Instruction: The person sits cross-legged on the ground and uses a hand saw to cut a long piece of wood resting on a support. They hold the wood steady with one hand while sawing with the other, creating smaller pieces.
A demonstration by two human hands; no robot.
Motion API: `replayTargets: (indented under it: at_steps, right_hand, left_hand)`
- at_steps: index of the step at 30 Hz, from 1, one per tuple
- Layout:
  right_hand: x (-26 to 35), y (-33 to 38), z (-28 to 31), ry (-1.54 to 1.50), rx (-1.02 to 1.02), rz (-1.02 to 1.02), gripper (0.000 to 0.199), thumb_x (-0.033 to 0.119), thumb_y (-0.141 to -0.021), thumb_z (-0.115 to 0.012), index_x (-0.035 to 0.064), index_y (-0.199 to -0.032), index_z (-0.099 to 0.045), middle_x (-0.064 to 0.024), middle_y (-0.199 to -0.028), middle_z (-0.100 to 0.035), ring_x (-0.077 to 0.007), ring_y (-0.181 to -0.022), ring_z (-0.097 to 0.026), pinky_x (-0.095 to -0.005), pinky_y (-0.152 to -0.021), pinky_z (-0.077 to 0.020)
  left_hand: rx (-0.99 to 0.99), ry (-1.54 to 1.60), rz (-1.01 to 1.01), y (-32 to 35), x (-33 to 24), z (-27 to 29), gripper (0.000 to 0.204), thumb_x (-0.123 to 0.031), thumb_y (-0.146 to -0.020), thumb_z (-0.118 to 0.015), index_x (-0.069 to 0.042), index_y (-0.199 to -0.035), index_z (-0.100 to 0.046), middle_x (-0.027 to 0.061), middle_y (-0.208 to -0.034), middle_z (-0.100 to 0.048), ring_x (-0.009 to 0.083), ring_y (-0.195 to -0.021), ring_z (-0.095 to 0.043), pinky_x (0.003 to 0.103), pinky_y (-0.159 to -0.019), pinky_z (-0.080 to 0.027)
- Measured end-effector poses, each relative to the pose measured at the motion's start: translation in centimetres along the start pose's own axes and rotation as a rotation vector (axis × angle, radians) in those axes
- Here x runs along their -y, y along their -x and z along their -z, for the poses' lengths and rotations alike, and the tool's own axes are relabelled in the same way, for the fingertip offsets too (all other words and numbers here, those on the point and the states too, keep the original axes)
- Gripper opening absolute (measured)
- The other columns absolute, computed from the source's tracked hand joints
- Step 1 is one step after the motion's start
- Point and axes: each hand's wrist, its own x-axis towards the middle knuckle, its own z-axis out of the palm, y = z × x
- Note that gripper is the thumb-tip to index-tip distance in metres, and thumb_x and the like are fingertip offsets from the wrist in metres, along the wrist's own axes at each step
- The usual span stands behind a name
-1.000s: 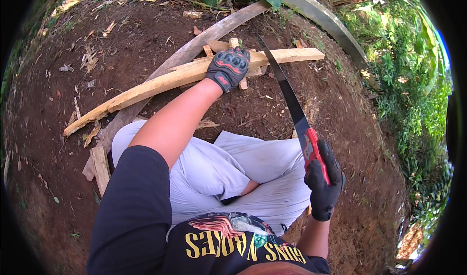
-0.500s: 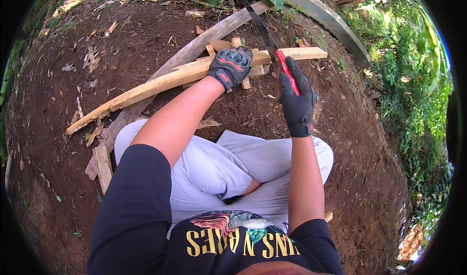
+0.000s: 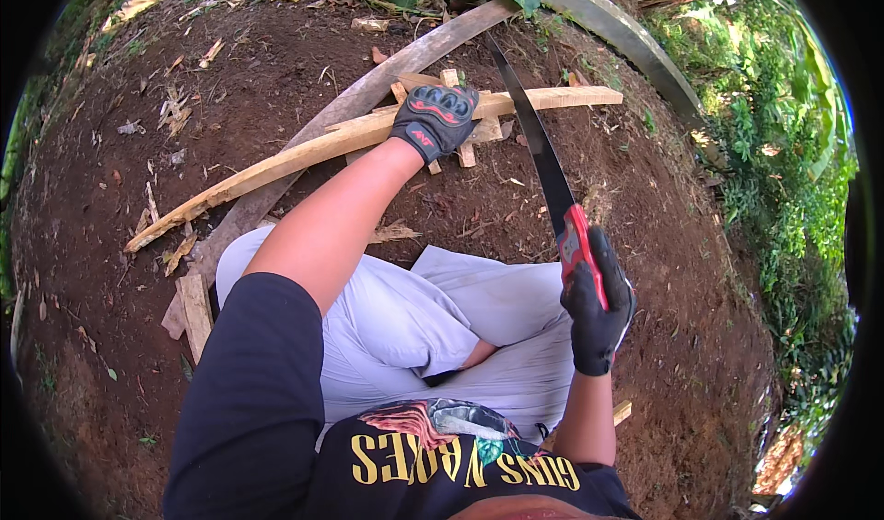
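Observation:
My left hand (image 3: 436,115), in a black glove with red trim, is closed over a long pale wooden plank (image 3: 276,163) and presses it down on short wood pieces (image 3: 449,76) beneath. Its fingertips are hidden on the far side. In my right hand (image 3: 597,304), also gloved, is the red handle of a hand saw (image 3: 541,143). The dark blade points away from me and lies across the plank to the right of my left hand. Whether the teeth have cut into the wood I cannot tell.
A weathered board (image 3: 405,62) runs diagonally behind and under the plank. Another grey board (image 3: 635,41) lies at the far right. A short wood offcut (image 3: 194,313) rests by my left knee. Wood chips are scattered over the brown soil (image 3: 92,189), with green plants (image 3: 783,152) along the right.
My right hand has drawn the saw back toward me, so the handle is now well away from the plank. My left hand and the plank have hardly moved.

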Motion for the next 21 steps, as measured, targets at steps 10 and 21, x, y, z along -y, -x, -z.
replayTargets:
  at_steps: [10,21]
  right_hand:
    - [-0.3,-14.9,-8.9,-0.101,0.015,0.16,0.044,0.021,-0.106,-0.071,0.0062,-0.147,-0.071,-0.0175,-0.143,-0.074,-0.0267,-0.13,-0.072,-0.0379,-0.112,-0.0523]
    - [0.0,3.8,3.6,0.105,-0.017,0.098,0.049,0.016,-0.105,-0.067,0.0054,-0.153,-0.065,-0.0069,-0.108,-0.077,-0.0085,-0.072,-0.062,-0.0276,-0.067,-0.0524]
  left_hand:
    - [-0.001,0.01,-0.008,-0.5,0.2,-0.2,0.034,-0.036,-0.099,-0.069,-0.013,-0.123,-0.075,0.0153,-0.103,-0.08,0.0345,-0.095,-0.079,0.05,-0.083,-0.061]
    - [0.007,0.013,0.01,-0.3,0.3,0.2,0.039,-0.038,-0.1,-0.068,-0.011,-0.128,-0.074,0.0153,-0.108,-0.08,0.0335,-0.099,-0.078,0.049,-0.087,-0.061]
